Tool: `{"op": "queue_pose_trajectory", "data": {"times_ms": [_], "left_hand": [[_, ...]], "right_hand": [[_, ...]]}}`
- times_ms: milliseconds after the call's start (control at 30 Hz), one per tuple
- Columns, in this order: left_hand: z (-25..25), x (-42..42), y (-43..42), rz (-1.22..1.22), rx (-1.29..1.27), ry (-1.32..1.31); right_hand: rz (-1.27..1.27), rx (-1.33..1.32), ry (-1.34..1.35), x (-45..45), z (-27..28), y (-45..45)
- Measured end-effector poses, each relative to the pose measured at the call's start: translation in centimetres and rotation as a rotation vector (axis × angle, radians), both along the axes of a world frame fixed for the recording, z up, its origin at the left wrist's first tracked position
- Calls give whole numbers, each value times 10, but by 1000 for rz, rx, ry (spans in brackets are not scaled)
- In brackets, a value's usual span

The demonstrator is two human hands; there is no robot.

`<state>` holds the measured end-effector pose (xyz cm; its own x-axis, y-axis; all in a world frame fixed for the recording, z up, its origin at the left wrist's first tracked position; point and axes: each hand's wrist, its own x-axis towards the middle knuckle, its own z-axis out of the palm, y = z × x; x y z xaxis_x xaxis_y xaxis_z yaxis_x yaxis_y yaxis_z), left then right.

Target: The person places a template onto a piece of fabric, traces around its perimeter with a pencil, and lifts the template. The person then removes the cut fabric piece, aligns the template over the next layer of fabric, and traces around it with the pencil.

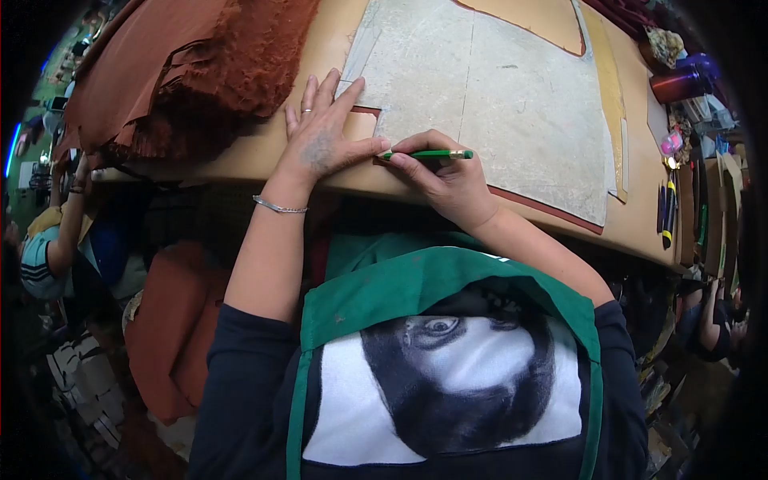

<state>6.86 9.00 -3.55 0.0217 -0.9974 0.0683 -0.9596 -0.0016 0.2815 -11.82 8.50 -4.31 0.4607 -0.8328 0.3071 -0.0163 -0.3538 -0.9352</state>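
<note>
A large grey template (520,104) lies on a reddish-brown sheet (544,210) whose edge shows along the front of the table. My right hand (452,176) is closed round a green pen (440,154), its tip at the template's front left edge. Beside it my left hand (324,136) lies spread, fingers pointing away from me, its thumb reaching to the pen tip. The left fingertips are by the template's left edge, near a notch where a brown-edged piece (362,124) shows.
A thick stack of reddish-brown sheets (216,72) covers the table's (240,166) left part. A yellow cutter (669,204), pens and a dark red cup (676,84) are at the right. Folded brown material (172,328) is below left. Other people are at both sides.
</note>
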Motion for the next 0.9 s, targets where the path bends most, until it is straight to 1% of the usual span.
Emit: {"op": "queue_pose_trajectory", "data": {"times_ms": [100, 200, 300, 333, 367, 433, 500, 567, 633, 733, 767, 833, 900], "left_hand": [[0, -1, 1, -9, -4, -6], [0, 0, 1, -17, -12, -9], [7, -4, 0, 14, 51, 5], [6, -4, -1, 15, 56, 13], [5, -3, -1, 0, 42, 20], [6, -3, -1, -6, 43, 15], [5, -2, -1, -27, 20, 9], [4, -1, 0, -38, 12, 0], [5, -2, -1, -44, 13, -11], [7, -5, 0, -43, 9, -52], [8, -5, 0, -39, 10, -70], [2, -3, -2, -46, 1, -34], [3, 1, -1, -30, 18, -24]], "right_hand": [[-3, -25, -5, -1, -1, -1], [-6, -61, 83, -20, 5, -5], [94, 158, 135, -71, 10, -13], [82, 257, 73, -91, 15, -13], [33, 325, 155, -117, 19, -13], [-80, 230, 156, -172, 18, -8], [-211, 245, 227, -227, 28, 5], [-367, 241, 220, -274, 30, 18], [-503, 80, 349, -294, 41, 26], [-511, 84, 180, -280, 46, 32], [-458, 103, 92, -264, 45, 29], [-422, 145, 26, -228, 38, 21], [-318, 235, 19, -188, 32, 13]]}}
